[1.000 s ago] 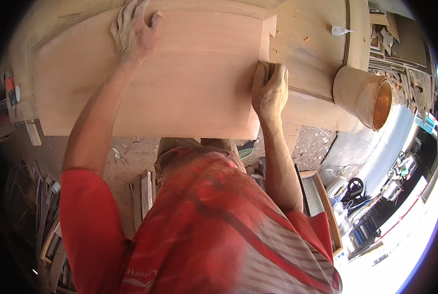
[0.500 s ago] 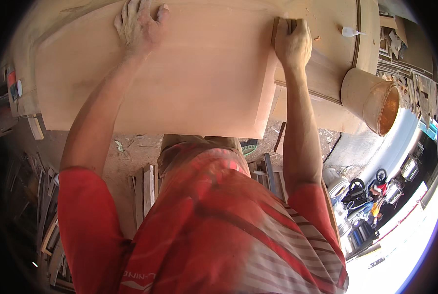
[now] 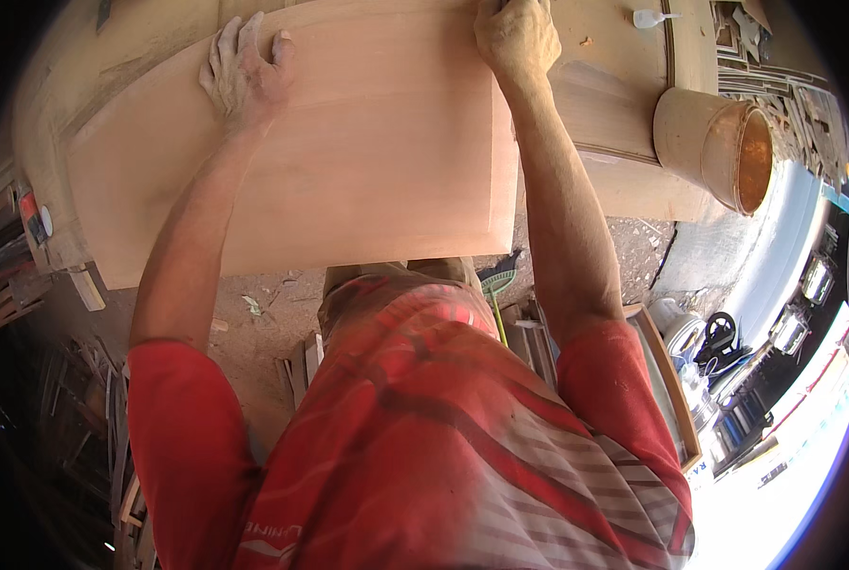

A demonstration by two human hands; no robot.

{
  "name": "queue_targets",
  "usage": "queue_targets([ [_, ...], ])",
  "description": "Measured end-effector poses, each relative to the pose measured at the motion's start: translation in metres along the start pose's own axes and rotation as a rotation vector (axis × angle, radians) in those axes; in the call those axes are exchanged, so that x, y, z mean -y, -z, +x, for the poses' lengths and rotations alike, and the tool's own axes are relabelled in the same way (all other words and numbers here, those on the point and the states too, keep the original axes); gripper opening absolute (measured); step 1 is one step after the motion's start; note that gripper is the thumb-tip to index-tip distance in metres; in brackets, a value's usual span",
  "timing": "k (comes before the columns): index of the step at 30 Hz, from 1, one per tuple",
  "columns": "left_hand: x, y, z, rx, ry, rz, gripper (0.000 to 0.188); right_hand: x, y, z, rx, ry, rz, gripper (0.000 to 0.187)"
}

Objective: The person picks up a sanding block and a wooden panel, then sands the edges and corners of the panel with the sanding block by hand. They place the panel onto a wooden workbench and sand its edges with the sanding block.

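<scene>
A large, smooth, pale reddish-brown wooden panel (image 3: 377, 180) with a bevelled border lies flat before me. My left hand (image 3: 244, 76) rests on its upper left part, fingers spread and dusty, holding nothing. At the panel's far right my right hand (image 3: 519, 38) is closed, knuckles up, around a small brown block. Only a sliver of that block shows past the fingers at the picture's upper edge; the rest is hidden under the hand.
Right of the panel, a brown bucket-like cylinder (image 3: 695, 142) lies on its side on another wooden board (image 3: 595, 95). A small white bottle with a thin nozzle (image 3: 650, 18) lies beyond it. Wood offcuts (image 3: 795, 119) are piled at far right. A wooden frame (image 3: 667, 385) stands by my right elbow.
My right hand has moved left and farther away over the panel's right border with the block. The left hand stays spread on the panel. The whole view has shifted slightly.
</scene>
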State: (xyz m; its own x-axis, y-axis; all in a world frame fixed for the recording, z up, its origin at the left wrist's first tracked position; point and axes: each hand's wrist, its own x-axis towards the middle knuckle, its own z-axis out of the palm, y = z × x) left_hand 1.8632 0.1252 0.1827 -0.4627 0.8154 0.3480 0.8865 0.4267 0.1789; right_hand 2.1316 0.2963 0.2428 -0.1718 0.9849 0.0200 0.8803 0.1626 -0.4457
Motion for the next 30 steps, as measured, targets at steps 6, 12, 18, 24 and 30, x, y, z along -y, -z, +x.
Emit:
queue_targets([
  [6, 0.016, 0.008, -0.012, 0.011, 0.027, 0.048, 0.057, -0.043, 0.027, -0.168, 0.075, 0.028, 0.062, 0.023],
  [12, 0.001, 0.004, -0.002, -0.224, -0.118, 0.168, 0.042, -0.035, 0.021, -0.113, -0.048, 0.073, -0.009, 0.031],
  [18, 0.033, -0.009, -0.003, 0.021, -0.003, 0.023, 0.060, -0.025, 0.014, -0.072, 0.432, -0.055, -0.069, 0.037],
  [24, 0.011, 0.006, -0.001, 0.045, 0.069, 0.002, 0.061, -0.066, 0.053, -0.252, -0.061, 0.117, 0.151, 0.031],
  [30, 0.013, -0.014, -0.005, -0.225, -0.219, 0.214, 0.043, -0.033, 0.003, -0.064, -0.151, 0.050, 0.070, 0.027],
])
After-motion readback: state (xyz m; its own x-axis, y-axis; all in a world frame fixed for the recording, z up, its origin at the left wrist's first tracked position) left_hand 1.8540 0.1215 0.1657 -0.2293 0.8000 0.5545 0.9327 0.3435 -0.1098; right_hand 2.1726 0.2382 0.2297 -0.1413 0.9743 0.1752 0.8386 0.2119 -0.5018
